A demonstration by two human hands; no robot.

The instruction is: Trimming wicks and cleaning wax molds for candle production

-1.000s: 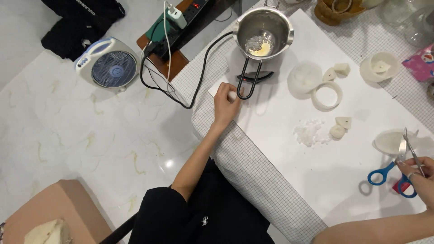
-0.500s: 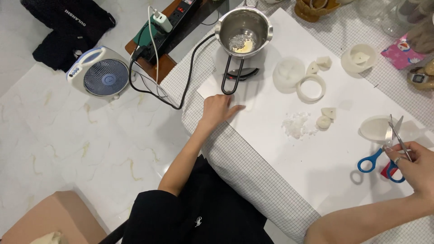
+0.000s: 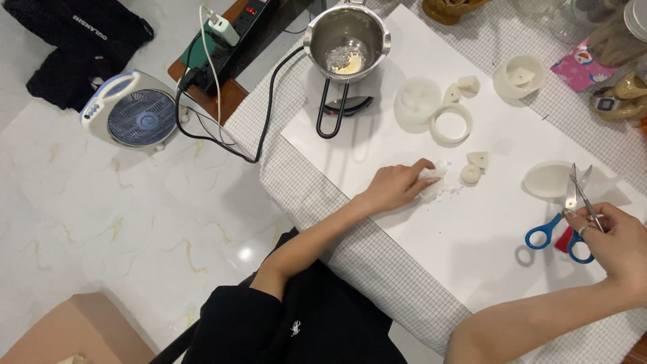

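My left grip (image 3: 397, 185) is down on the white board (image 3: 472, 229), fingers curled over a small heap of white wax crumbs (image 3: 438, 180), pinching into it; my right grip (image 3: 617, 243) is clenched around the blue-handled scissors (image 3: 563, 226), blades open and pointing up the board; the crumbs sit right under my left fingertips, well apart from the scissors; just beside the heap lie a small round wax lump (image 3: 470, 174) and a wedge-shaped wax piece (image 3: 478, 159); farther up, a white ring (image 3: 451, 124) and a round white disc (image 3: 417, 103); beyond those a steel melting pot (image 3: 346, 35) with pale bits inside; the board lies on a checked cloth (image 3: 317, 195) over the tabletop; off to my left, pale marble floor (image 3: 101, 209), a small fan (image 3: 131, 116), a power strip (image 3: 232, 28).
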